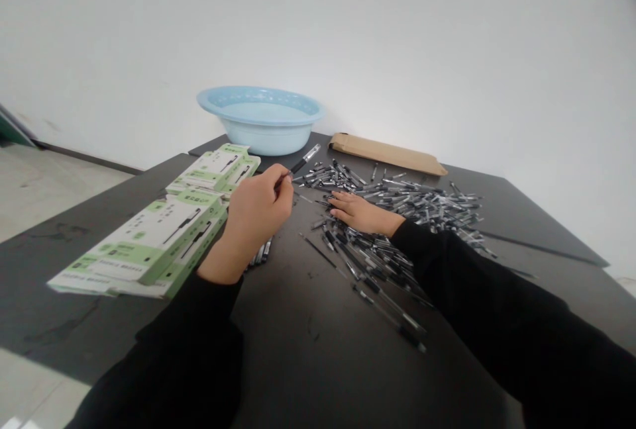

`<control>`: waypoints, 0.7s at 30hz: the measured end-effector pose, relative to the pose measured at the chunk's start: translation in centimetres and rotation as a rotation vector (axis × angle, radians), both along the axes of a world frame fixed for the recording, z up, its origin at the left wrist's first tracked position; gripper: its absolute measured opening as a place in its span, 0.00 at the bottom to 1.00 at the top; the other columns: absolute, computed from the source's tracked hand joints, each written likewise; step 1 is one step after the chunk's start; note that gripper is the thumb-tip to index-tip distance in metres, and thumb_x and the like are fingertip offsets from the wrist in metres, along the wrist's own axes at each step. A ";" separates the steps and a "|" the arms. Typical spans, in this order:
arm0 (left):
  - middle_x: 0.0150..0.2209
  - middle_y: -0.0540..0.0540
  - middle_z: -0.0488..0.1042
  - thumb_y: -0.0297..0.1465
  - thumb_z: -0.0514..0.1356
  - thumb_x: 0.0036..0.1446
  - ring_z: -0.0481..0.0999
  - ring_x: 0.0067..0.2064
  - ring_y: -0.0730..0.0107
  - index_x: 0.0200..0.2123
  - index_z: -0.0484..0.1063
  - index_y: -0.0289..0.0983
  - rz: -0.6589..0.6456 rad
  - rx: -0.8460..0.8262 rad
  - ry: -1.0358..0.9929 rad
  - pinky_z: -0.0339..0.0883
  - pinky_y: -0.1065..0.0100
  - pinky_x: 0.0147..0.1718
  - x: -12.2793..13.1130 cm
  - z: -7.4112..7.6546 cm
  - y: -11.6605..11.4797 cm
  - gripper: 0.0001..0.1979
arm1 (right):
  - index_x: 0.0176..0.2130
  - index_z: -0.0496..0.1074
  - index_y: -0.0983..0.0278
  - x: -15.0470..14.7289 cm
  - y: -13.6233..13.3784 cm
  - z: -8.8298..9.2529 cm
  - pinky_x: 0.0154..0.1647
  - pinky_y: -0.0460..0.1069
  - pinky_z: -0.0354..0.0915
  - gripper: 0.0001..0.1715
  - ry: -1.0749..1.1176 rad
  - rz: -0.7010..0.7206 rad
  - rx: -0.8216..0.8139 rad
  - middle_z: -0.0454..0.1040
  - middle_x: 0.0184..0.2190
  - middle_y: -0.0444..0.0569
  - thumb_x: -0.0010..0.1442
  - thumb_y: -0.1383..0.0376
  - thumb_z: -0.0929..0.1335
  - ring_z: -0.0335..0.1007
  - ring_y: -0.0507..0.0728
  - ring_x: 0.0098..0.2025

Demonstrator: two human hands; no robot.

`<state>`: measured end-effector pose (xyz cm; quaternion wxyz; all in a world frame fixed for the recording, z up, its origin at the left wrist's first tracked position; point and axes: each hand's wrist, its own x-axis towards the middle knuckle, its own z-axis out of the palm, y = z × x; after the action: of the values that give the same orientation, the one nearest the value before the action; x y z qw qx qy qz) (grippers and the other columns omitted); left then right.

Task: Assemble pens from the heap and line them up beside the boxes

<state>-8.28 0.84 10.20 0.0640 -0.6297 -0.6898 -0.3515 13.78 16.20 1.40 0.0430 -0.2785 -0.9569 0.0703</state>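
My left hand (261, 207) is closed on a pen (305, 159) with a clear cap and a dark grip, its capped end pointing up and to the right. My right hand (365, 212) lies flat on a spread heap of pens (427, 204), fingers stretched toward the left. Its fingertips touch pens at the heap's left edge; what lies under the palm is hidden. Below my left wrist, several more pens (262, 253) lie partly covered by the hand. A thin pen refill (318, 248) rests apart in front of the heap.
Green and white pen boxes (169, 237) are stacked to the left. A light blue basin (268, 134) stands at the back, beside a flat brown cardboard piece (387, 154) near the wall. Loose pens (390, 316) lie toward the front of the dark table (308, 363).
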 end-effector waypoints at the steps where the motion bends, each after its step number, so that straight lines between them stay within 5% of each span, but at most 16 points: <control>1: 0.31 0.44 0.78 0.36 0.50 0.63 0.76 0.35 0.60 0.40 0.75 0.38 0.006 -0.006 -0.001 0.61 0.66 0.33 0.1 0.0 0.0 0.15 | 0.65 0.63 0.70 0.1 -0.2 0.2 0.72 0.60 0.45 0.38 0.002 0.001 -0.007 0.56 0.68 0.61 0.70 0.49 0.52 0.47 0.64 0.72; 10: 0.29 0.46 0.76 0.35 0.49 0.64 0.73 0.33 0.64 0.38 0.74 0.39 0.081 -0.002 -0.073 0.56 0.67 0.30 0.1 -0.7 0.3 0.15 | 0.70 0.53 0.63 -0.4 -0.1 3.4 0.64 0.59 0.62 0.35 0.019 -0.119 -0.106 0.65 0.64 0.55 0.70 0.54 0.56 0.67 0.63 0.62; 14: 0.28 0.46 0.75 0.36 0.49 0.63 0.73 0.32 0.63 0.38 0.74 0.39 0.088 0.000 -0.079 0.55 0.67 0.29 -0.4 -0.7 0.5 0.14 | 0.67 0.58 0.69 -1.8 2.7 3.8 0.68 0.59 0.56 0.33 0.009 -0.127 -0.040 0.62 0.66 0.59 0.68 0.60 0.58 0.61 0.64 0.66; 21: 0.28 0.46 0.76 0.36 0.50 0.63 0.75 0.33 0.61 0.38 0.73 0.40 0.080 -0.043 -0.041 0.55 0.67 0.29 -1.7 -1.3 0.6 0.13 | 0.70 0.50 0.73 -6.1 7.6 2.4 0.71 0.59 0.47 0.38 -0.016 -0.185 0.041 0.49 0.71 0.63 0.67 0.58 0.60 0.45 0.65 0.72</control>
<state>-10.02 1.46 8.89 0.0503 -0.5956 -0.7230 -0.3465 7.69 23.76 3.77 0.0472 -0.3653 -0.9286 0.0443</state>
